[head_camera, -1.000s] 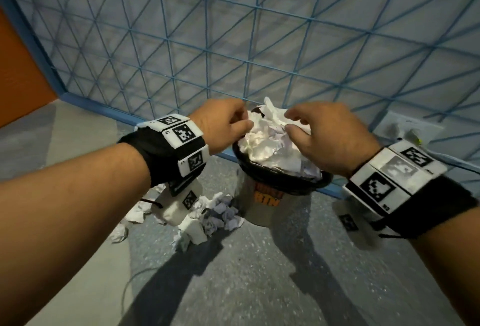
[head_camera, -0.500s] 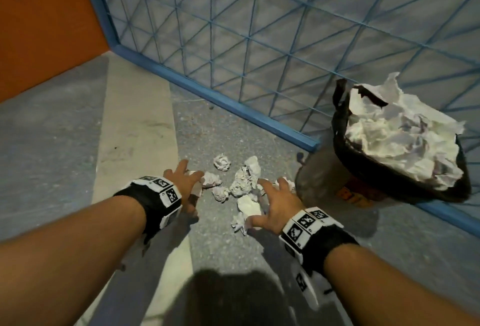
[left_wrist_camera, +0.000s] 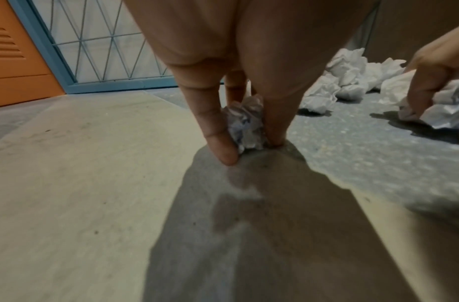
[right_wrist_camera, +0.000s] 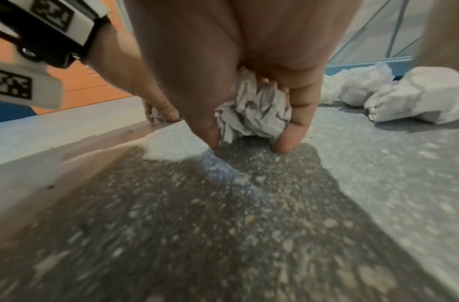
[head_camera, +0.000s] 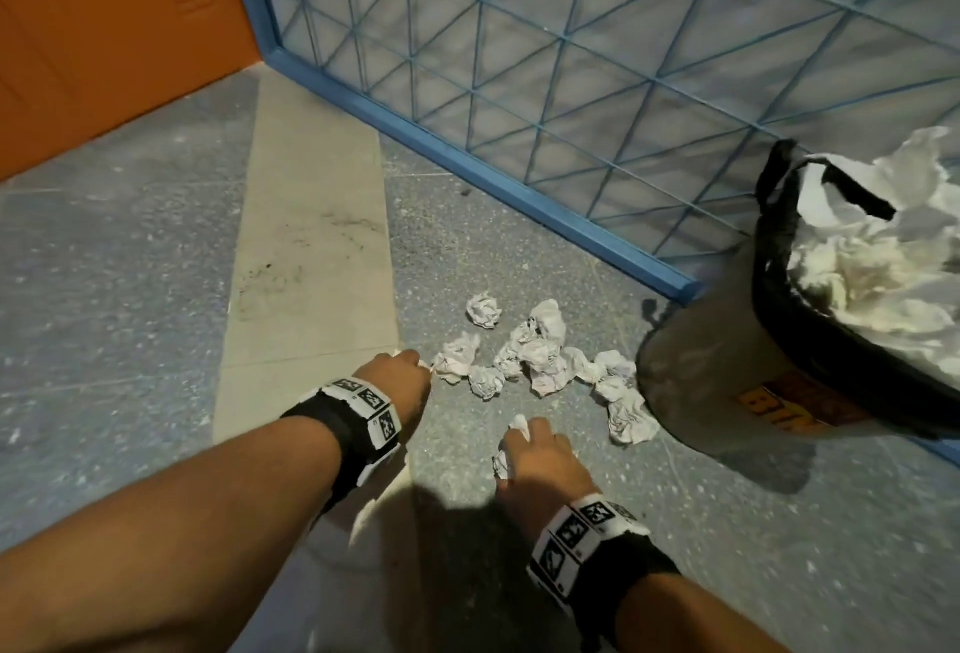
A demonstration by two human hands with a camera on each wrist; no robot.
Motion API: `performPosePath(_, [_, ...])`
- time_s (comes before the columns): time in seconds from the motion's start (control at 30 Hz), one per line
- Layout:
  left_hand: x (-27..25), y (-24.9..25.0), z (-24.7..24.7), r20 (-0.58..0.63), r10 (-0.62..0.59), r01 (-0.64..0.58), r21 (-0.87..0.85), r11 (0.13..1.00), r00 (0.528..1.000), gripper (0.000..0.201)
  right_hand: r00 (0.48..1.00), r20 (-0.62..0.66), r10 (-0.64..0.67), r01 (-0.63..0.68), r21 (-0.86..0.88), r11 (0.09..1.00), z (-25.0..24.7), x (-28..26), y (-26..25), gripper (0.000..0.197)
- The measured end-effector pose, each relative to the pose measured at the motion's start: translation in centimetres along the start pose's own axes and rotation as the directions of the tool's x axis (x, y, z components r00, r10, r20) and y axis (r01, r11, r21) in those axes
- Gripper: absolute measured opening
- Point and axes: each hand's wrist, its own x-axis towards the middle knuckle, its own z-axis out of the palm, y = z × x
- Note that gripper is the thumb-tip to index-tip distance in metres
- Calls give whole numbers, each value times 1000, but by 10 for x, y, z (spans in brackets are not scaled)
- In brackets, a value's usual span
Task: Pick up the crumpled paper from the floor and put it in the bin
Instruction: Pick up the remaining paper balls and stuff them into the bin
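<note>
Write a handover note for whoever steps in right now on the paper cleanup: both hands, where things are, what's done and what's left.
Left hand: at floor level, pinching a small crumpled paper ball.
Right hand: also down at the floor, gripping another paper wad.
Loose paper pile: several balls lie on the grey floor between the hands and the bin.
Bin: stands to the right by the blue grille, already heaped with paper.
Done: both hands have paper.
Left: lift both, drop them in the bin, then clear the pile.
</note>
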Motion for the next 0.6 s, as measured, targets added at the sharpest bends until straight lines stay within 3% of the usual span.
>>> performPosePath(0.13, [-18, 4, -11, 139, 50, -56, 44, 997, 989, 27, 990, 22, -140, 141, -22, 990, -10, -29, 9, 33])
performPosePath(0.23, [-35, 14, -44, 167, 48, -65, 96, 993, 985, 31, 974, 58, -221, 221, 4, 975, -39, -57, 14, 32])
performPosePath(0.3, [-48, 29, -78, 84, 65, -72, 80, 994, 994, 35, 956, -1, -295, 295, 3, 956, -71, -77, 16, 37])
performPosePath(0.4, [-72, 61, -139, -199, 147, -159, -44, 986, 969, 44, 899, -227, -375, 378, -34, 925, -130, -115, 24, 40])
performPosePath(0.43, [-80, 75, -160, -323, 167, -211, -107, 972, 931, 46, 871, -318, -375, 384, -35, 923, -153, -128, 30, 39])
performPosePath(0.5, [-95, 108, -200, -577, 174, -356, -219, 908, 798, 43, 797, -514, -316, 354, -26, 935, -196, -150, 51, 37])
performPosePath(0.57, [-103, 146, -233, -740, 149, -492, -269, 828, 656, 40, 700, -690, -183, 258, 5, 966, -231, -161, 81, 38])
performPosePath(0.6, [-103, 167, -246, -781, 143, -542, -277, 794, 608, 40, 647, -754, -111, 207, 34, 978, -245, -162, 99, 39])
